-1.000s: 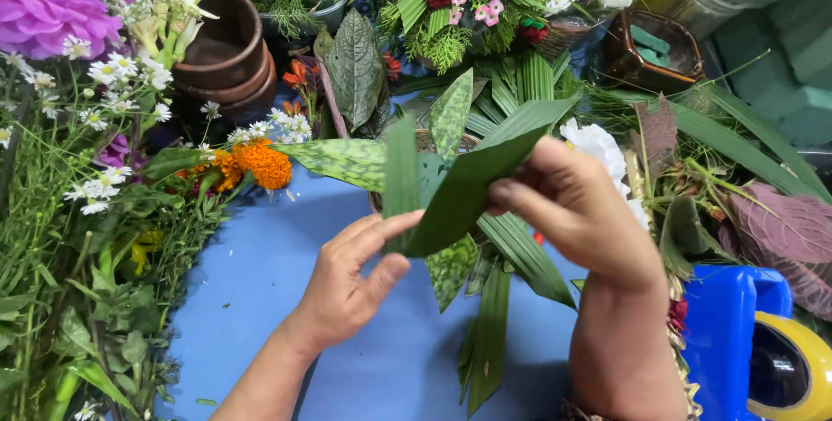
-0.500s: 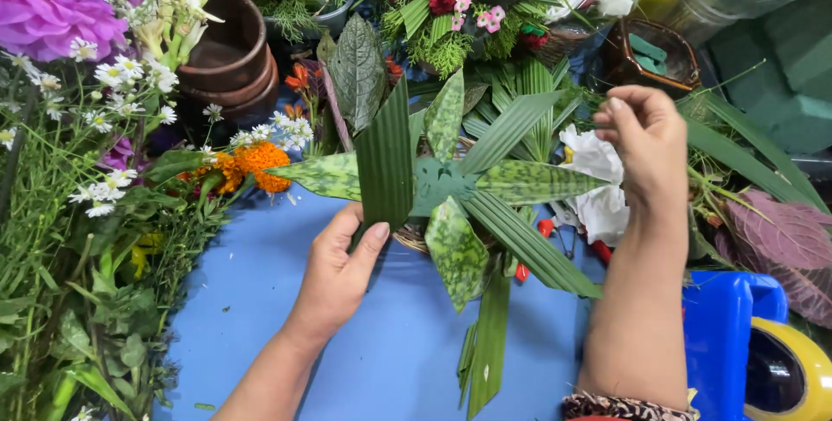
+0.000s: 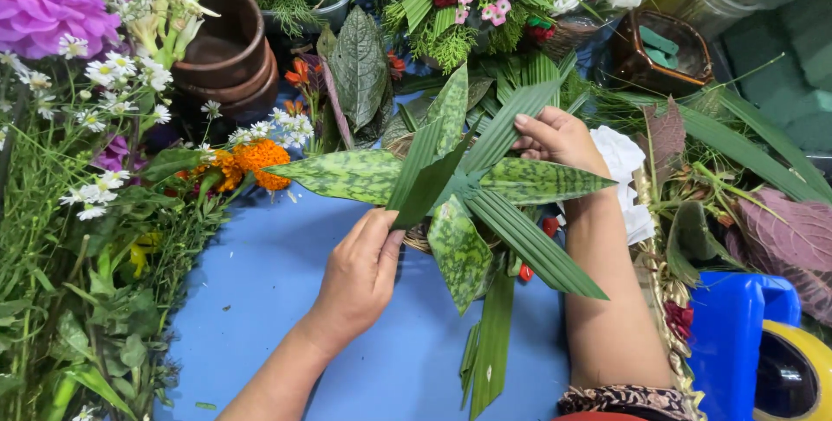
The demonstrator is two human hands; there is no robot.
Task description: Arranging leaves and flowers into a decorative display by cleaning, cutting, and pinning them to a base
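A star-shaped arrangement of leaves (image 3: pixel 472 187) lies on a blue tabletop (image 3: pixel 269 300), built from mottled green leaves (image 3: pixel 347 171) and long ribbed palm strips (image 3: pixel 537 248). My left hand (image 3: pixel 360 274) pinches the lower end of a folded palm strip (image 3: pixel 426 180) that leans up toward the arrangement's middle. My right hand (image 3: pixel 559 139) reaches over the top right of the arrangement, its fingers closed on the upper end of a ribbed palm strip (image 3: pixel 511 122). A small woven basket rim (image 3: pixel 416 237) peeks out under the leaves.
Stacked brown clay bowls (image 3: pixel 225 57) stand at the back left beside daisies, a purple bloom (image 3: pixel 43 1) and orange marigolds (image 3: pixel 251 161). Greenery fills the left edge. A dark basket (image 3: pixel 659 48), white flowers (image 3: pixel 620 157) and a blue container (image 3: pixel 745 334) lie to the right.
My right hand came down from above the white flowers onto the upper palm strip. My left hand shifted right and tilted its palm strip toward the centre.
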